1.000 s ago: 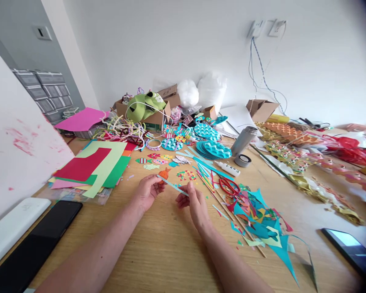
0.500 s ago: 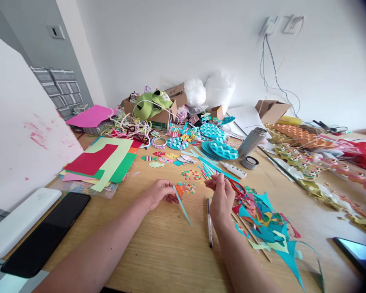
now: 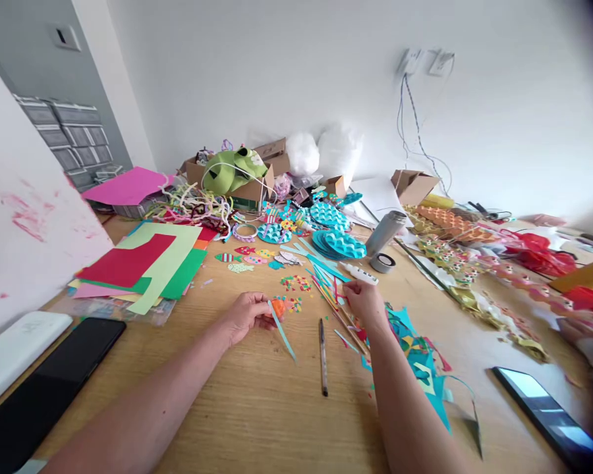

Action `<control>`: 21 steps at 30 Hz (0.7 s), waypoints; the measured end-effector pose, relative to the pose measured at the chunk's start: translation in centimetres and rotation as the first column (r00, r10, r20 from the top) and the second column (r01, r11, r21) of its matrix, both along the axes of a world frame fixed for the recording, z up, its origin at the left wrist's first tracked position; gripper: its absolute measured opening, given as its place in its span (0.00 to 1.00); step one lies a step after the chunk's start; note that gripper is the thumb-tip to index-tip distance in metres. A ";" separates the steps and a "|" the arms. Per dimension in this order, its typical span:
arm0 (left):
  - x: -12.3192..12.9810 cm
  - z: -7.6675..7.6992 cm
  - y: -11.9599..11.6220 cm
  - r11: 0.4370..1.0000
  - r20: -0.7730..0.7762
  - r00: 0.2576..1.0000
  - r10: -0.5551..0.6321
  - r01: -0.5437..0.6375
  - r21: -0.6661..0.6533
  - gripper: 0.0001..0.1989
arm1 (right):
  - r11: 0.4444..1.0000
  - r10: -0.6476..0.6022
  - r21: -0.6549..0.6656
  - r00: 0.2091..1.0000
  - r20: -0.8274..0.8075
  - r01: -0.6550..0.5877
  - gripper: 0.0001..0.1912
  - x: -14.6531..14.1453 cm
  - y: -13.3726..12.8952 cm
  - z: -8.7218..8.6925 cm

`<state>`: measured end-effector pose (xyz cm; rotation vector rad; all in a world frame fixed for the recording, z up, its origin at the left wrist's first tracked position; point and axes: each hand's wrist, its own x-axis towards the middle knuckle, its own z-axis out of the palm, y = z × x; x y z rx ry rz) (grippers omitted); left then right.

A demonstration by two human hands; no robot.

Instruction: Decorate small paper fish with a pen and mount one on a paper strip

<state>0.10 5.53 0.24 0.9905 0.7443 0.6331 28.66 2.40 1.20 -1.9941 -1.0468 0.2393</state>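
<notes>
My left hand [image 3: 250,317] is closed in a pinch on a small orange paper cutout [image 3: 277,308] and a narrow light-blue paper strip [image 3: 284,336], which slants down across it. To the right, my right hand [image 3: 363,303] has its fingers curled down among paper strips and scraps, just in front of a white glue bottle [image 3: 362,273]. What its fingertips grip, if anything, is hidden. A pen [image 3: 323,359] lies between my forearms, and thin wooden sticks [image 3: 343,316] lie beside my right hand. Colourful paper fish [image 3: 242,259] and tiny confetti pieces [image 3: 295,283] lie ahead.
Coloured paper sheets [image 3: 128,263] and a black phone [image 3: 54,388] are at left. Blue paper scraps [image 3: 427,375] lie beside my right forearm. Blue bumpy discs [image 3: 338,245] and a steel flask [image 3: 386,232] stand farther back. Another phone [image 3: 543,415] lies at right.
My right hand has gone from raised and partly open to lowered among the strips, fingers curled. My left hand still holds the orange cutout and blue strip. The view has shifted right.
</notes>
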 end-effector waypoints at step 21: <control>-0.3 -0.8 0.3 0.997 0.175 0.983 -0.047 0.058 -0.057 0.09 | 0.991 0.133 -0.042 0.867 0.479 -0.129 0.14 0.1 -0.1 -3.6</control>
